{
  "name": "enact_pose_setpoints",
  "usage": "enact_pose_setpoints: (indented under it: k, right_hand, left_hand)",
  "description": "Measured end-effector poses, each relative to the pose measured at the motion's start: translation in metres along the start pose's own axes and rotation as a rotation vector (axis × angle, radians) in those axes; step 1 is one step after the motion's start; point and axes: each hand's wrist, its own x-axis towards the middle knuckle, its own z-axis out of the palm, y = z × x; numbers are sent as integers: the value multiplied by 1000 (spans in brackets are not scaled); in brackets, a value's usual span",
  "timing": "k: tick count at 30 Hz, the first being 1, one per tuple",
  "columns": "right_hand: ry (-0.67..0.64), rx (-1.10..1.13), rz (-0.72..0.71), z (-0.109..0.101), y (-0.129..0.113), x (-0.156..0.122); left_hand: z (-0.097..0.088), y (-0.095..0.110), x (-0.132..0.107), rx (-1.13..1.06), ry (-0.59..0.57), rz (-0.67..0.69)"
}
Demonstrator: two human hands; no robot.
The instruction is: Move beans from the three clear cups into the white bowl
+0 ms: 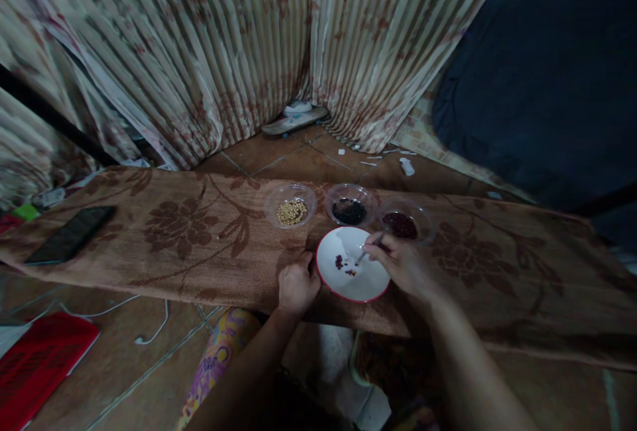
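Observation:
A white bowl (pixel 331 245) with a red rim sits near the table's front edge, with a few dark red and yellowish beans (pixel 339 262) inside. At its left side, my left hand (pixel 298 285) is closed with the fingers curled against the rim. My right hand (pixel 391 255) pinches a slim metal utensil (pixel 363 255), its lower end down in the bowl; its exact kind is unclear. Behind the bowl stand three clear plastic bowls: one with yellow soybeans (pixel 291 212), one with black beans (pixel 348 211) and one with dark red beans (pixel 399 224).
A brown flowered cloth (pixel 184 225) covers the long narrow table. On its left end lies a phone (pixel 72 235). Striped curtains (pixel 239 53) hang behind, with a sandal (pixel 294 121) and scraps on the tiled floor. A red basket (pixel 47 365) is at lower left.

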Motion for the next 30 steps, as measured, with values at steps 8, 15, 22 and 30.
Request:
enact_pose_setpoints:
  k: [8,15,22,30]
  right_hand:
    - [583,291,25,-32,8,1]
    - [1056,109,139,-65,43,6]
    - [831,218,93,-41,18,1]
    - [-4,87,-14,4,-6,-1]
  left_hand:
    - [5,-6,2,7,28,30]
    - [4,-5,3,7,38,26]
    - [5,-5,1,-4,47,38]
    - [6,-5,0,22,55,31]
